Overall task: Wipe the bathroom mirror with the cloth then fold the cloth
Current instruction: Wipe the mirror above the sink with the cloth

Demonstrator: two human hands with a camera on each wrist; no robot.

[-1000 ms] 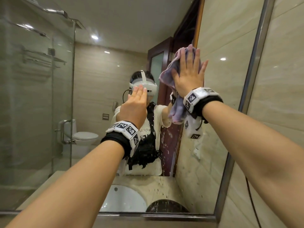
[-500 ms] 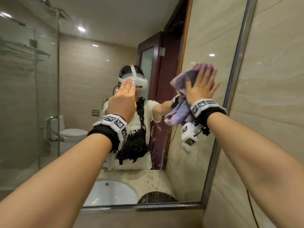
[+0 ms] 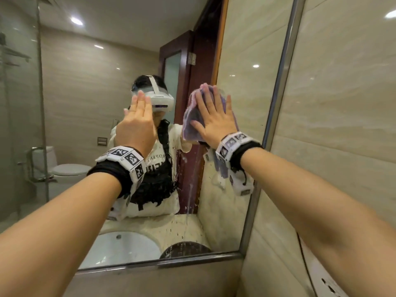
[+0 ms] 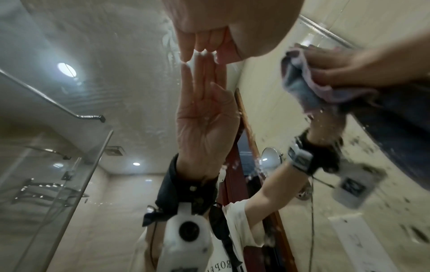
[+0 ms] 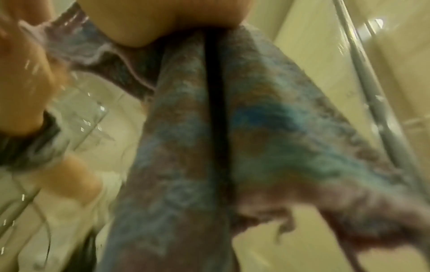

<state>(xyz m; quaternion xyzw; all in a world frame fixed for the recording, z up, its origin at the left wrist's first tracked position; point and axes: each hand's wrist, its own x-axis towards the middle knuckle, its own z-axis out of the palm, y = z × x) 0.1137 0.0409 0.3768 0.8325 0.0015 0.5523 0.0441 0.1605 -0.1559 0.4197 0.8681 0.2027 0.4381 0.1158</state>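
The bathroom mirror (image 3: 246, 99) fills the wall ahead, edged by a metal frame (image 3: 276, 99). My right hand (image 3: 214, 114) lies flat with spread fingers and presses a crumpled purple-blue cloth (image 3: 191, 123) against the glass, left of the frame. My left hand (image 3: 139, 112) is flat, fingers together, with its fingertips (image 4: 194, 47) touching the glass. From the left wrist, the cloth (image 4: 300, 82) bunches under the right hand (image 4: 349, 68). The right wrist view is blurred: the cloth (image 5: 181, 128) hangs below the palm beside its own reflection.
Water streaks (image 3: 188, 189) run down the glass below the cloth. The mirror reflects a white basin (image 3: 120, 247), a toilet (image 3: 70, 170), a glass shower screen and a dark door. A tiled wall (image 3: 342, 125) stands right of the frame, with a cable (image 3: 304, 254) low down.
My right hand swept the cloth right toward the mirror's frame, then back left and a little lower. The left hand stayed against the glass. My head view shifted.
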